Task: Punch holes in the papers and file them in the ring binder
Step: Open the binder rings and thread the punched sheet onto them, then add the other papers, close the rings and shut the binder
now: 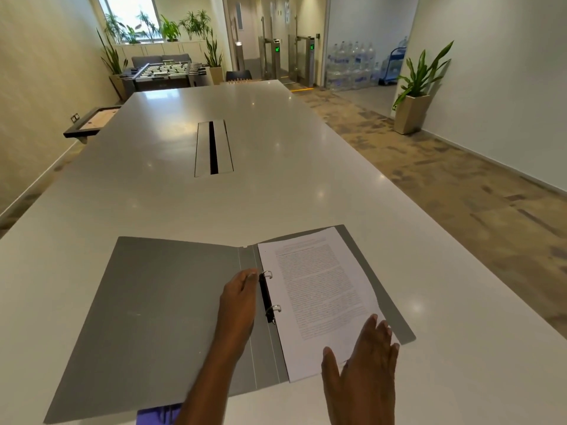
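Note:
A grey ring binder [159, 302] lies open flat on the white table [276, 197], near its front edge. A stack of printed papers [319, 296] sits on the binder's right half, threaded on two metal rings [270, 291] that look closed. My left hand [241, 299] rests on the spine, fingertips at the black ring mechanism beside the upper ring. My right hand [368, 360] lies flat with fingers spread on the lower right corner of the papers, pressing them down. No hole punch is in view.
A purple object [156, 414] peeks out from under the binder's near edge. A cable slot [214, 148] is set into the middle of the table. Carpeted floor runs along the right side, with a potted plant [417, 87] by the wall.

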`<state>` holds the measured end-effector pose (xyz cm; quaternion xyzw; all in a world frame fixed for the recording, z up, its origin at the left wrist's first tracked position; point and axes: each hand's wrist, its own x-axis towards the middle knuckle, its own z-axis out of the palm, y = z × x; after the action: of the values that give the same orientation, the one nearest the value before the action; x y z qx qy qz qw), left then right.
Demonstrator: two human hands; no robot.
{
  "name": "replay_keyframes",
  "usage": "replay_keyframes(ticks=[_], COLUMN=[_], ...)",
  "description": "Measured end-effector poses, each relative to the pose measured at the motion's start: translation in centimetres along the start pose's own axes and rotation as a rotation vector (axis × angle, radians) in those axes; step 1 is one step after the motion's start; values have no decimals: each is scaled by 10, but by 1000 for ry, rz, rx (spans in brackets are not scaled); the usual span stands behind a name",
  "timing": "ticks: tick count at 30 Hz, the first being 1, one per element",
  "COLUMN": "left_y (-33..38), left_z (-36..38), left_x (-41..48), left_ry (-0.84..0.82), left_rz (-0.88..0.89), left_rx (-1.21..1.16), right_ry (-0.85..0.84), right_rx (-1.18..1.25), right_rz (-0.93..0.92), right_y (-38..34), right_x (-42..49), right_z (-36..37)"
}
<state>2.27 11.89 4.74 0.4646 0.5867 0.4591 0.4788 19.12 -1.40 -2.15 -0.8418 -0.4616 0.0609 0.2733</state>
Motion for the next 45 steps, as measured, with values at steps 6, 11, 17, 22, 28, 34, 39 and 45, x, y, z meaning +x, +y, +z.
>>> replay_keyframes(ticks=[6,11,17,22,28,34,39,45], left_y=[4,11,23,22,18,20,28,41], left_z=[-4,-16,-43,-61,-75,-80,-67,-46], left_x=[7,11,23,23,20,21,10,8], left_ry=[3,-13,-86,-76,9,-13,-244,-296], left_rz=[-54,-152,-338,-307,-313,-270,-349,-270], left_rx=[-92,-267,-400,-301,-125,-265,-239,-86], right_ry=[45,-61,-299,-192,-125,32,-5,-115], right_rx=[323,410,247,91,211,260,182,284], right_rz=[-22,-250,-704,-910,-816,-286,-423,-354], right_y=[-17,-30,-53,-59,-45,-7,-6,-33], right_x=[-1,-2,-16,-18,-25,-10,-11,-19], right_z=[-8,-5,-6,5,-14,-16,-18,-16])
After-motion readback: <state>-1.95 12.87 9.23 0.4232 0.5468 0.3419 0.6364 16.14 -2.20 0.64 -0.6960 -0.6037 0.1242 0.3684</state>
